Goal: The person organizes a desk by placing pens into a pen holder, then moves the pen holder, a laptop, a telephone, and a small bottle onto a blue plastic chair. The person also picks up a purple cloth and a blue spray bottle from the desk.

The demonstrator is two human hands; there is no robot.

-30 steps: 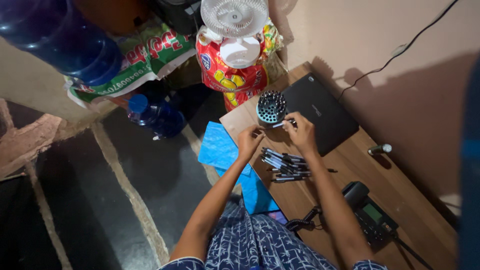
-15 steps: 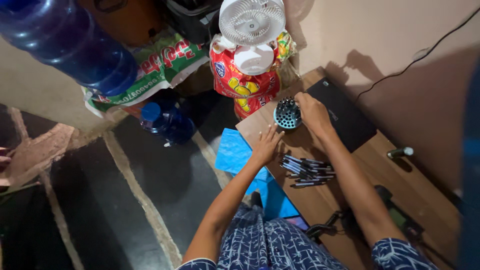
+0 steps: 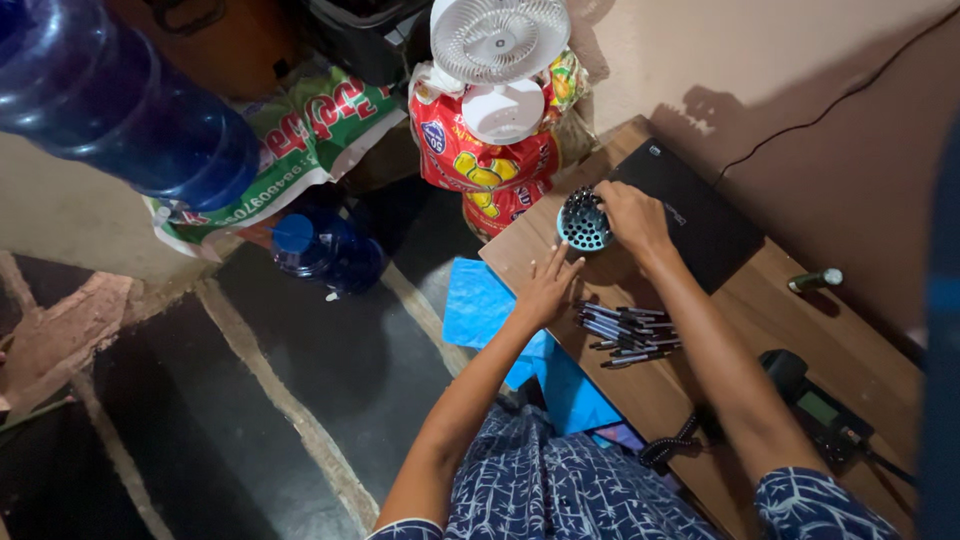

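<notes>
Right hand (image 3: 632, 215) grips the mesh cup (image 3: 583, 222) near the desk's (image 3: 700, 400) far edge; left hand (image 3: 547, 290) rests flat beside the pens (image 3: 628, 335).

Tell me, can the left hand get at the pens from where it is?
Probably yes. The left hand rests flat on the desk right beside the pens, with nothing lying between them; the right hand is busy at the mesh holder.

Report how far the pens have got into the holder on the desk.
Done: nothing that shows; whether any pen is inside the round mesh pen holder can't be told. In hand: the right hand grips the holder's rim, while the left hand rests flat on the wooden desk beside it. Left: the pile of pens lies loose on the desk.
</notes>
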